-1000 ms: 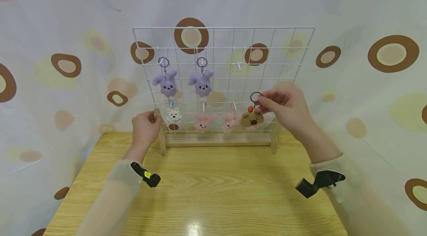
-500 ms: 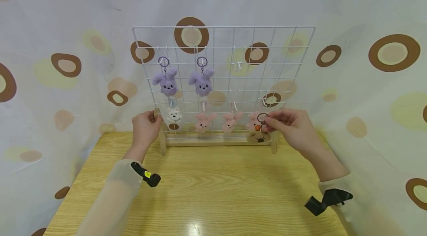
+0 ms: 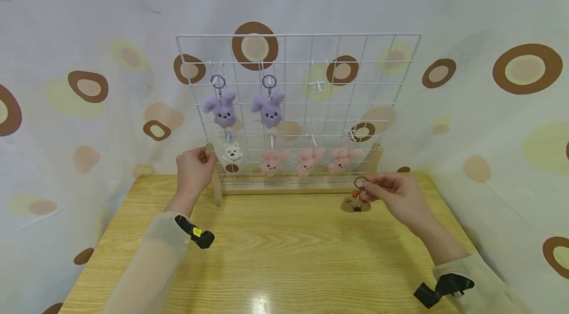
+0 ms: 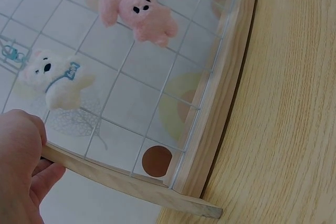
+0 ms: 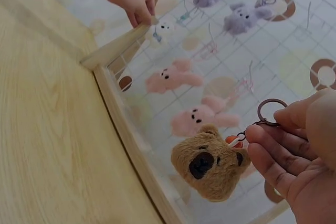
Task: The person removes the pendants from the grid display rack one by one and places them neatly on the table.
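Between thumb and fingers, my right hand (image 3: 393, 200) pinches the ring of a brown bear keychain (image 3: 355, 204), which dangles in front of the rack's lower right. In the right wrist view the bear's plush head (image 5: 210, 163) hangs below the dark metal ring (image 5: 271, 112), with an orange bead (image 5: 234, 141) by the chain. My left hand (image 3: 194, 168) grips the wooden side post (image 4: 121, 179) of the white wire grid rack (image 3: 298, 35). Beside that hand hangs a white bear keychain (image 4: 60, 80) with a blue tag.
Two purple bunny keychains (image 3: 222, 110) hang on the upper row. Three pink bunny keychains (image 3: 272, 162) hang lower down. A white hook (image 3: 316, 87) at upper right bears nothing. The rack stands toward the back of the wooden table (image 3: 275, 255), before a patterned curtain (image 3: 480, 121).
My right hand has drawn the brown bear keychain down and away from the rack, slightly to the right, uncovering the rightmost pink bunny. My left hand stays on the post.
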`<action>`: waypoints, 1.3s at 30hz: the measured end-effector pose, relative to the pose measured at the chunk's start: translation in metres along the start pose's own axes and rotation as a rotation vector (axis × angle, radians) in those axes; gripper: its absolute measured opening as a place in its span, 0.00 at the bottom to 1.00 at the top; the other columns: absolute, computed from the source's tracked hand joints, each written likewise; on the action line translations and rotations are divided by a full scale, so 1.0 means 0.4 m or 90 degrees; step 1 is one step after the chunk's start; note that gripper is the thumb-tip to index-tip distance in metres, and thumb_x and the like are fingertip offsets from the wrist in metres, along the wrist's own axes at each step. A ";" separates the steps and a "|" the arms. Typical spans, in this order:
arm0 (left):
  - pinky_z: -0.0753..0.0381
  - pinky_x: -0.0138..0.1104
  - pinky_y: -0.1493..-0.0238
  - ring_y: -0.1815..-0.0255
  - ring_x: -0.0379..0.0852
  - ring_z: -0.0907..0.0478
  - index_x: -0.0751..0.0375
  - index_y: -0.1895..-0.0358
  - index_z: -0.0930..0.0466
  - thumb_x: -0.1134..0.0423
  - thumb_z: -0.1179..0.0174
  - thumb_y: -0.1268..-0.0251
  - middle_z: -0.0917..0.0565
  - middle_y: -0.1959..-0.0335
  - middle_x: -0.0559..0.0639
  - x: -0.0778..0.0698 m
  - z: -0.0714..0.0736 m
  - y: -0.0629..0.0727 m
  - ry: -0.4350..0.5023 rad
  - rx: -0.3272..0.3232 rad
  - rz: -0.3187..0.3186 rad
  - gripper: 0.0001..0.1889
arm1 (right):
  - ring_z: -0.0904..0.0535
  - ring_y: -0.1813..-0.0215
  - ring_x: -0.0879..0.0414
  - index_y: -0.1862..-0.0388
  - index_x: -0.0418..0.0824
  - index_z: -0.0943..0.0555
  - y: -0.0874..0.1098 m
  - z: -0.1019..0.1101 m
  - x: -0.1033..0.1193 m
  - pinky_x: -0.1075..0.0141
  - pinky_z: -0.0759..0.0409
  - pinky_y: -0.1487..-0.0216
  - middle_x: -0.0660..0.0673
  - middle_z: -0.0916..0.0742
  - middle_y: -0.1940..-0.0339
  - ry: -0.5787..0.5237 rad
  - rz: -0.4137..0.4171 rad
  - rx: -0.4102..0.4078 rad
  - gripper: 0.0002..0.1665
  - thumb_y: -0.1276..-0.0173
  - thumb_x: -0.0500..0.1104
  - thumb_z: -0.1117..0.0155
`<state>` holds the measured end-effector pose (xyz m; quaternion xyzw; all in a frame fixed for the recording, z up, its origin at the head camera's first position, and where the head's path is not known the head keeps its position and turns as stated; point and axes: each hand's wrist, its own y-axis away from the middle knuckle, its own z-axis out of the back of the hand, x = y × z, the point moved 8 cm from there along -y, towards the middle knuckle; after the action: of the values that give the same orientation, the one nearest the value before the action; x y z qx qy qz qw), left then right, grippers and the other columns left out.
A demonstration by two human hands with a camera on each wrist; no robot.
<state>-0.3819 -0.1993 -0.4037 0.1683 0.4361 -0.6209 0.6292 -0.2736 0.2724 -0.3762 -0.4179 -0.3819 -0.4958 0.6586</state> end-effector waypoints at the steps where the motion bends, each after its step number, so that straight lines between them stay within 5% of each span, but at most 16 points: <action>1: 0.12 0.51 0.53 0.55 0.59 0.10 0.75 0.51 0.12 0.63 0.41 0.23 0.10 0.60 0.66 0.001 0.000 0.000 0.000 0.001 0.002 0.15 | 0.09 0.60 0.50 0.48 0.24 0.16 0.004 0.002 -0.010 0.63 0.12 0.54 0.34 0.09 0.59 0.001 -0.004 -0.001 0.15 0.21 0.37 0.34; 39: 0.12 0.50 0.57 0.60 0.57 0.10 0.74 0.53 0.12 0.63 0.41 0.24 0.10 0.62 0.65 0.003 0.000 -0.001 -0.003 -0.014 -0.013 0.15 | 0.09 0.59 0.47 0.47 0.21 0.18 0.071 -0.026 -0.196 0.55 0.11 0.54 0.31 0.10 0.57 -0.012 -0.082 0.063 0.15 0.20 0.34 0.37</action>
<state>-0.3822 -0.1999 -0.4044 0.1556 0.4435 -0.6226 0.6257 -0.2619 0.2934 -0.4567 -0.3644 -0.4380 -0.5135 0.6416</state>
